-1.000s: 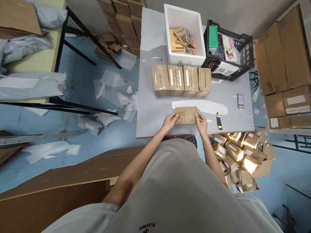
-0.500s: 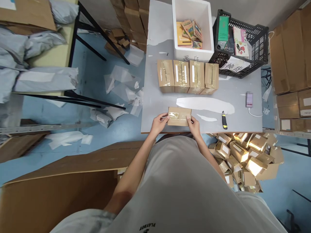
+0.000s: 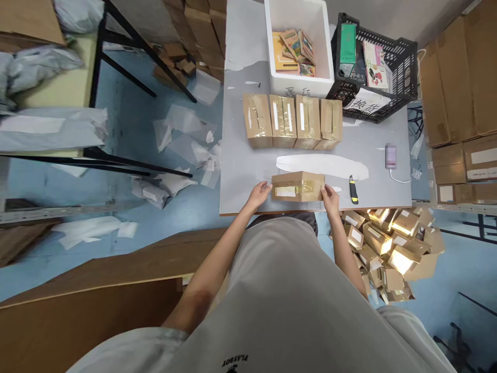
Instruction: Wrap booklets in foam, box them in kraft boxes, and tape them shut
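Observation:
A taped brown cardboard box (image 3: 298, 186) lies near the front edge of the grey table (image 3: 240, 171). My left hand (image 3: 259, 194) grips its left end and my right hand (image 3: 330, 196) grips its right end. A white label shows on the box's near side. Behind it stands a row of several taped brown boxes (image 3: 293, 120). A black and yellow utility knife (image 3: 352, 189) lies just right of my right hand.
A white foam bin (image 3: 298, 83) with colourful packets and a black crate (image 3: 373, 98) with books stand at the table's back. A phone (image 3: 391, 156) on a cable lies at right. A pile of small boxes (image 3: 388, 248) covers the floor at right. Plastic scraps (image 3: 186, 150) litter the floor at left.
The box between my hands has been turned over, so its labelled side faces me, and it now sits slightly further right. Both hands stay on its ends.

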The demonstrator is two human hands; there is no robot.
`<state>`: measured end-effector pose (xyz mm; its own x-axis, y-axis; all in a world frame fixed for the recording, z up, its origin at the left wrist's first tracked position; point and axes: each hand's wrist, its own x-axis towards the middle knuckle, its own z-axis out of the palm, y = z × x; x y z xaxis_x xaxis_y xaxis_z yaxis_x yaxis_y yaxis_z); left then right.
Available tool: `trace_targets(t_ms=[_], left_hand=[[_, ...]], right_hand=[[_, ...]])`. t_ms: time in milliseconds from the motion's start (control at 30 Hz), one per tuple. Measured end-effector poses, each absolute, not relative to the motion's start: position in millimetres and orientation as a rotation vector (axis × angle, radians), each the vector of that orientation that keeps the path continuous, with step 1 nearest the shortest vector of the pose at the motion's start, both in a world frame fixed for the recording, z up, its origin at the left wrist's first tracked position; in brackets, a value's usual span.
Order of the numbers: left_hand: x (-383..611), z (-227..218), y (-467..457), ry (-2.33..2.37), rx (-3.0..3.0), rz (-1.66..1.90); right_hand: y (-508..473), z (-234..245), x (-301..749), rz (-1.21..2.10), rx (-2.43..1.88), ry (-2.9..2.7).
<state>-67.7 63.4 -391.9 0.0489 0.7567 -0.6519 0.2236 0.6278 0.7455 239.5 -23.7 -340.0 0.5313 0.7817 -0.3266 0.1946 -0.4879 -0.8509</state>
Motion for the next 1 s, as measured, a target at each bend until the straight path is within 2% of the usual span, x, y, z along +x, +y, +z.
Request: trace_targets(t_ms=[133, 400, 600, 800, 1000], left_hand=[[-46.0, -396.4, 66.5, 1.454, 0.846, 0.450], [-21.4, -382.6, 58.5, 1.091, 0.810, 0.467], [-81.5, -377.1, 53.2, 1.308, 0.805, 0.648], [-143.8, -375.0, 47.8, 1.609, 0.739, 0.660], [-151.8, -363.9, 40.3, 1.668, 0.747, 0.694]], right_hand=[[-34.2, -327.8, 247.3, 0.732, -2.070, -0.836], [-38.4, -317.4, 231.2, 0.725, -2.052, -0.820], [-24.4, -345.1, 199.8, 0.895, -1.911, -0.832], [-10.7, -380.3, 146.8, 1.199, -1.805, -0.938], [-7.8, -390.4, 134.0, 1.244, -1.814, -1.026]])
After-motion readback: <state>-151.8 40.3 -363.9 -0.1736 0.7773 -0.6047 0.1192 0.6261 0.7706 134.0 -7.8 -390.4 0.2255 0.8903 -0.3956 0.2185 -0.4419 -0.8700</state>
